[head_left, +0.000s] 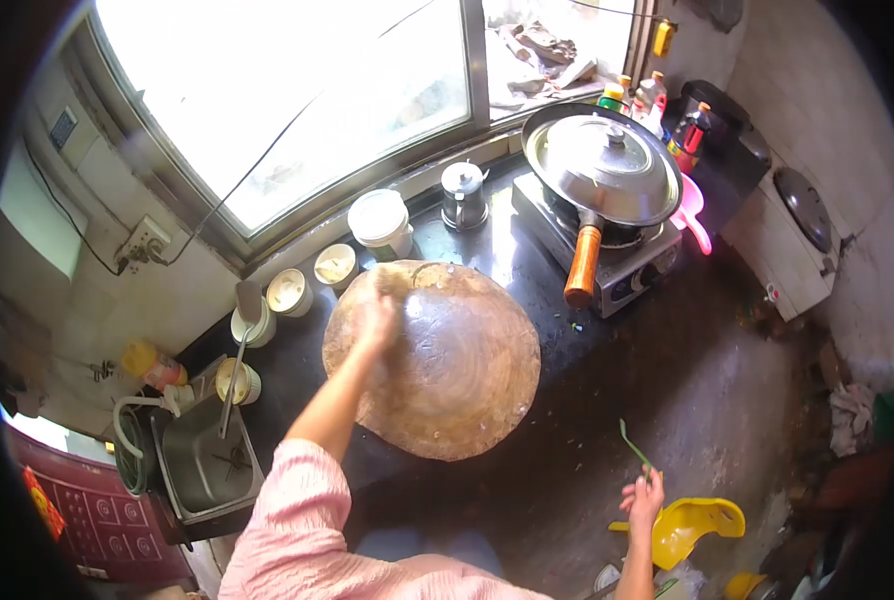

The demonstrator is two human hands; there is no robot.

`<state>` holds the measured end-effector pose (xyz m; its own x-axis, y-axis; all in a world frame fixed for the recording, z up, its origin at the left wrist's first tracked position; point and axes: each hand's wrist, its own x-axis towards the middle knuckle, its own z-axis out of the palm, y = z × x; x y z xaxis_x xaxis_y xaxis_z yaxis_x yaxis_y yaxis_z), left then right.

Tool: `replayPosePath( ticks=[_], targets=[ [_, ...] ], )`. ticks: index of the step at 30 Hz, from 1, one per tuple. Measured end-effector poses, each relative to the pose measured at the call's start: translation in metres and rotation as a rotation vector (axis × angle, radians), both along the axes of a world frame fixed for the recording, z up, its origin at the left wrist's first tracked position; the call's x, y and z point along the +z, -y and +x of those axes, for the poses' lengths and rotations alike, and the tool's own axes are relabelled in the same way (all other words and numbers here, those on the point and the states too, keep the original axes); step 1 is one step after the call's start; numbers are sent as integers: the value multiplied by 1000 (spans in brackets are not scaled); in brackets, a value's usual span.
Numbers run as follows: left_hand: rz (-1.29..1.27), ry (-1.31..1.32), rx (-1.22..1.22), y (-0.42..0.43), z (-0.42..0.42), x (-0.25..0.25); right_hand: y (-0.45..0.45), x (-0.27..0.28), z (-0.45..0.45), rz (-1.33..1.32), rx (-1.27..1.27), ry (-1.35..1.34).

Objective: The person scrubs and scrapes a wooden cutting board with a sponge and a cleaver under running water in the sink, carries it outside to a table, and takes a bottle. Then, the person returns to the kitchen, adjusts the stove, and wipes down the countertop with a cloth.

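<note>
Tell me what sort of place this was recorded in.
Most likely a kitchen: a lidded pan with a wooden handle sits on a stove, a metal sink is at the left, and a round wooden board lies on the dark counter.

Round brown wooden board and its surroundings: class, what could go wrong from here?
The blurred left hand on the round brown wooden board could bump the round white lidded tub just beyond. The orange-brown wooden pan handle juts past the edge of the silver stove and could get knocked. The right hand might drop the thin green stalk sticking out of its grip.
</note>
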<state>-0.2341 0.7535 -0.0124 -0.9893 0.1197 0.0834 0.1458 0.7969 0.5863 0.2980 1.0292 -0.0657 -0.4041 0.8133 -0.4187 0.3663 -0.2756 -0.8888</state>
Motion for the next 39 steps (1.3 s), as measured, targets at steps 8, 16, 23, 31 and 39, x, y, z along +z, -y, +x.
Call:
replayPosePath(
  ticks=[8,16,23,31,39],
  targets=[
    [88,31,-747,-158,180,27,27,12,4,-24,-76,16],
    [282,-325,-276,-29,95,7,28,75,-39,100,19,-61],
    [205,-43,-653,-38,235,-15,92,128,-169,88,316,-237],
    [728,524,52,129,210,62,224,186,-328,109,913,-369],
    [858,336,430,296,264,-1,461,203,-379,-116,1543,-269]
  ],
)
